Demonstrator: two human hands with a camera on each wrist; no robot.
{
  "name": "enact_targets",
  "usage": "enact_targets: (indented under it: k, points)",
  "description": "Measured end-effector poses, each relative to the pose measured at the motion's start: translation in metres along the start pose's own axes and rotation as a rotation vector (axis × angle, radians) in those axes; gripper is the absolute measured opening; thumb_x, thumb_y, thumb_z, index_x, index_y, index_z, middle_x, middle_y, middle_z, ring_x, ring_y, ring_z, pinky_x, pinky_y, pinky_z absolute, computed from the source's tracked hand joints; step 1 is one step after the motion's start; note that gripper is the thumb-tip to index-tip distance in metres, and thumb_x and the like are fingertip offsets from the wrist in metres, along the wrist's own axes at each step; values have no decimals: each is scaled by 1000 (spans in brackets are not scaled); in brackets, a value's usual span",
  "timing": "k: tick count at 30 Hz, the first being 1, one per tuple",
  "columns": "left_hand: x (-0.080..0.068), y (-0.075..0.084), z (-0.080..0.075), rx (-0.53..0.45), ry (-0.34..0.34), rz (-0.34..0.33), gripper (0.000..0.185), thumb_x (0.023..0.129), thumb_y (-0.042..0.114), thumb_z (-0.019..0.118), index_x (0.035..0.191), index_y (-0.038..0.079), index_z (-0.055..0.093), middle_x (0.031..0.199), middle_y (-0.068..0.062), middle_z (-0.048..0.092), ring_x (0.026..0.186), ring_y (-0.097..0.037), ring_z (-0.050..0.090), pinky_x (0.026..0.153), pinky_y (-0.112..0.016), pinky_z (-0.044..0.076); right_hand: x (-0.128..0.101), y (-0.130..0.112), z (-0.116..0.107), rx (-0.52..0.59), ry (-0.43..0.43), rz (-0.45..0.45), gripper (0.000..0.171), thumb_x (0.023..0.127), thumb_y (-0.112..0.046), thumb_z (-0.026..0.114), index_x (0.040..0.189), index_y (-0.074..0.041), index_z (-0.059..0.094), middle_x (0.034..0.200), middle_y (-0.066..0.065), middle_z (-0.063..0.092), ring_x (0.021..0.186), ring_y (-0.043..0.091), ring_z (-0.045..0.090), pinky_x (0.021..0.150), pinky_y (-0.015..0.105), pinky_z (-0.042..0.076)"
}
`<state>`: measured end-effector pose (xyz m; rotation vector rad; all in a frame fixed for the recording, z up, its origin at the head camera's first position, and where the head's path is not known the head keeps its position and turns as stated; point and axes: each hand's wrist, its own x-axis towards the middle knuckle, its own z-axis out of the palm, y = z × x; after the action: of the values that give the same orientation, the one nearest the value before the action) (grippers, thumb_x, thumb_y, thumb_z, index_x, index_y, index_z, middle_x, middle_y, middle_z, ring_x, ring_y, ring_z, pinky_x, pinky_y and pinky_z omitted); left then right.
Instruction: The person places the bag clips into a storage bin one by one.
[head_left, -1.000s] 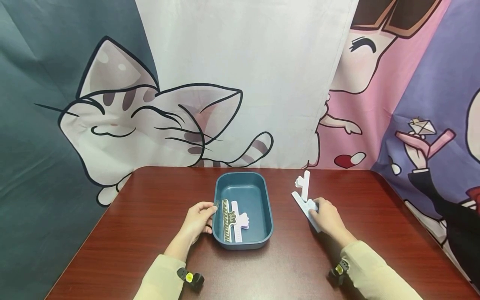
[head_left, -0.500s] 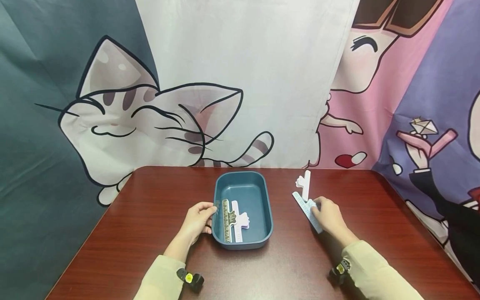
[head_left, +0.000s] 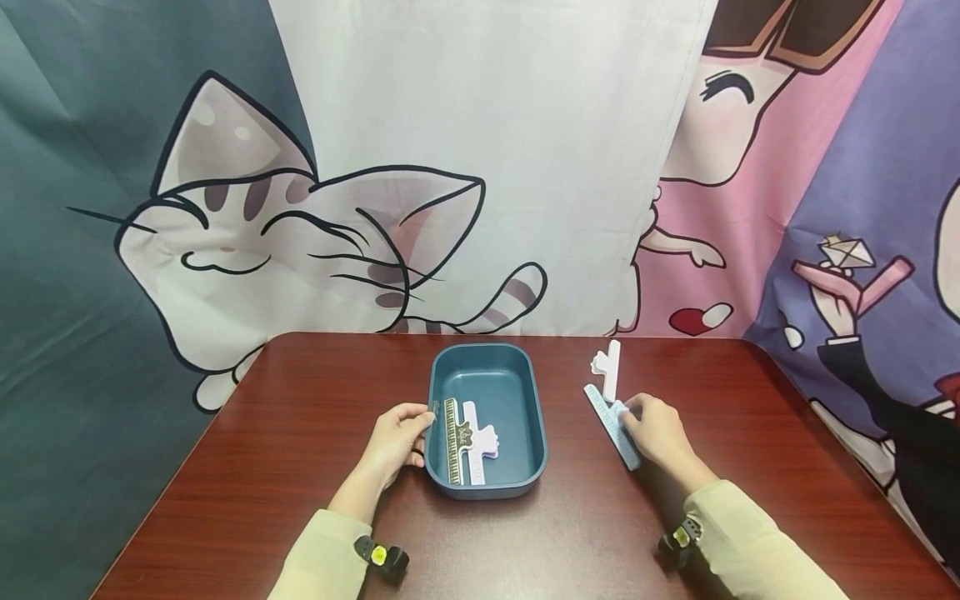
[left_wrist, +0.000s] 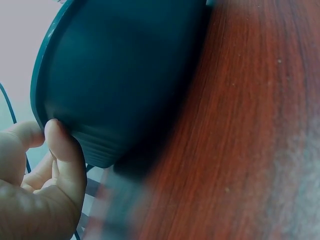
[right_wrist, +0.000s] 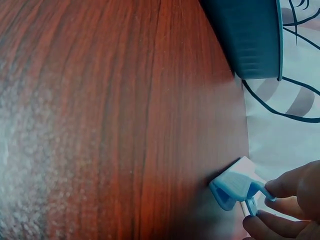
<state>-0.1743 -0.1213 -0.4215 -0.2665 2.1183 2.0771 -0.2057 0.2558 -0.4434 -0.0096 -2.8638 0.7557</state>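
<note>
A dark teal bin stands mid-table. My left hand pinches its left rim, with thumb and fingers on the rim in the left wrist view. Inside, toward the bin's left, lie a black-and-gold patterned clip and a pale lilac clip, side by side. My right hand pinches the grip tabs of a long light blue clip, right of the bin. The right wrist view shows the blue clip end-on, low at the tabletop. A white clip lies just behind, its near end close to the blue one.
The brown wooden table has rounded back corners. Behind it hangs a cartoon-printed cloth. Dark wrist cameras are strapped over both pale sleeves.
The light blue clip has turned slightly in my right hand, its ruled face now more visible and its near end shifted a little left. My left hand and the bin have stayed put.
</note>
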Motion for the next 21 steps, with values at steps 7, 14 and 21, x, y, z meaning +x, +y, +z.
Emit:
enact_targets:
  k: [7, 14, 21]
  points:
    - [-1, 0, 1, 2, 2, 7, 33, 90, 9, 57, 118, -9, 52, 64, -2, 59, 49, -10, 51, 40, -21, 44, -1, -2, -1, 7, -8, 13, 18, 84, -10, 57, 93, 3, 66, 86, 17, 68, 72, 26, 57, 64, 37, 45]
    - [0, 0, 1, 7, 13, 0, 33, 90, 9, 57, 118, -9, 53, 63, -1, 58, 47, -8, 50, 40, -21, 44, -2, -3, -2, 41, -3, 23, 18, 83, -11, 59, 92, 3, 66, 85, 16, 68, 75, 27, 58, 66, 38, 46]
    - [19, -20, -3, 4, 15, 3, 35, 89, 13, 61, 118, -5, 55, 65, -2, 59, 47, -9, 50, 38, -23, 44, -3, -7, -3, 64, -7, 31, 18, 84, -12, 58, 91, 2, 66, 85, 16, 68, 77, 28, 58, 70, 40, 47]
